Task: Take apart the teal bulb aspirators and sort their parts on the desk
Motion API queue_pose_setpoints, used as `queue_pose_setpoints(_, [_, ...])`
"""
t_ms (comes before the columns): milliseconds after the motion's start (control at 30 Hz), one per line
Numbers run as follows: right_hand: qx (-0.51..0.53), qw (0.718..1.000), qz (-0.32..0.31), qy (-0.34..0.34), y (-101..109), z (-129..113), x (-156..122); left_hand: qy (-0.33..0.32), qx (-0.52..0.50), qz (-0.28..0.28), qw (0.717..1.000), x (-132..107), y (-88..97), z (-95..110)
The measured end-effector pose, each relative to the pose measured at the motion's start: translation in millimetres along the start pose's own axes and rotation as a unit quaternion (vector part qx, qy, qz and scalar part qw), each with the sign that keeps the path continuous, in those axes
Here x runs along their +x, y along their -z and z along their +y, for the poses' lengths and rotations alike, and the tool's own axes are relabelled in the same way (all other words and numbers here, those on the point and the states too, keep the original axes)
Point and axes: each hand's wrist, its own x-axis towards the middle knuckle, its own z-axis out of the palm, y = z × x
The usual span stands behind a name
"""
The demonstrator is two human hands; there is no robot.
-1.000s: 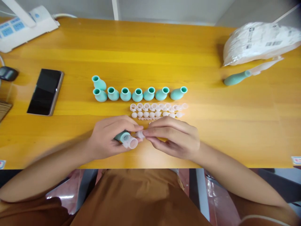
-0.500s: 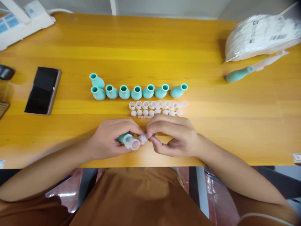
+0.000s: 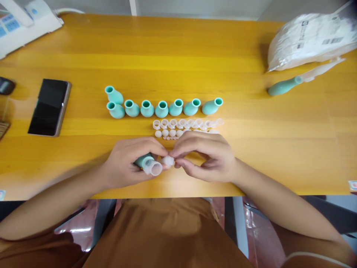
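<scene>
My left hand (image 3: 126,162) grips a teal rubber bulb with a clear plastic cup (image 3: 153,167) on its mouth, low over the near table edge. My right hand (image 3: 206,156) pinches a small white translucent piece (image 3: 167,160) right beside that cup, fingertips of both hands almost touching. Beyond the hands, several teal bulbs (image 3: 161,108) stand in a row with mouths up, one extra bulb (image 3: 113,95) behind the left end. Between that row and my hands lie several small clear rings and caps (image 3: 184,126) in rows.
A black phone (image 3: 49,107) lies at the left. A white device (image 3: 26,20) sits at the far left corner. At the far right are a white plastic bag (image 3: 309,39) and a long teal bulb (image 3: 283,87). The yellow wooden table (image 3: 251,149) ends just below my hands.
My right hand's fingers have shifted slightly around the small white piece, holding it against the cup's rim. The view has drifted a little; the left hand has barely moved.
</scene>
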Motion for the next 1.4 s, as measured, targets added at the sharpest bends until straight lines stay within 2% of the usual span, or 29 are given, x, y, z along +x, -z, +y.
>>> queue_pose_setpoints(300, [-0.059, 0.997, 0.005, 0.059, 2.9, -2.9, 0.6, 0.002, -0.001, 0.025, 1.000, 1.5, -1.8, 0.6])
queue_pose_setpoints(600, [-0.067, 0.997, 0.009, 0.028, 2.1, -3.5, -0.5, -0.005, -0.001, -0.007, 1.000, 1.7, 0.0, -1.6])
queue_pose_setpoints(733, [-0.054, 0.998, 0.024, -0.013, 17.0, -9.7, 3.0, 0.018, 0.019, 0.011, 1.000, 1.3, -0.1, -0.3])
queue_pose_setpoints(767, [-0.053, 0.998, 0.007, -0.029, 23.9, -11.7, 4.1, 0.023, 0.030, 0.015, 0.999, 0.9, -0.1, -0.5])
queue_pose_setpoints(833, [-0.081, 0.991, -0.076, -0.072, 38.2, -14.8, 5.7, 0.025, 0.054, 0.016, 0.998, 0.4, 0.0, -1.4])
queue_pose_setpoints(900, [-0.142, 0.971, -0.160, -0.103, 48.4, -15.3, 4.9, 0.015, 0.074, 0.013, 0.997, 0.4, -0.1, -2.6])
queue_pose_setpoints(1000, [-0.243, 0.934, -0.231, -0.122, 49.3, -10.2, -0.7, 0.003, 0.085, 0.009, 0.996, 1.2, -0.5, -3.7])
queue_pose_setpoints(1133, [-0.319, 0.905, -0.260, -0.110, 36.7, -1.2, -8.8, 0.007, 0.081, 0.008, 0.997, 1.2, -1.3, -4.2])
queue_pose_setpoints(1400, [-0.330, 0.904, -0.258, -0.089, 34.0, 3.6, -11.1, 0.017, 0.083, 0.004, 0.996, 0.7, -1.9, -5.7])
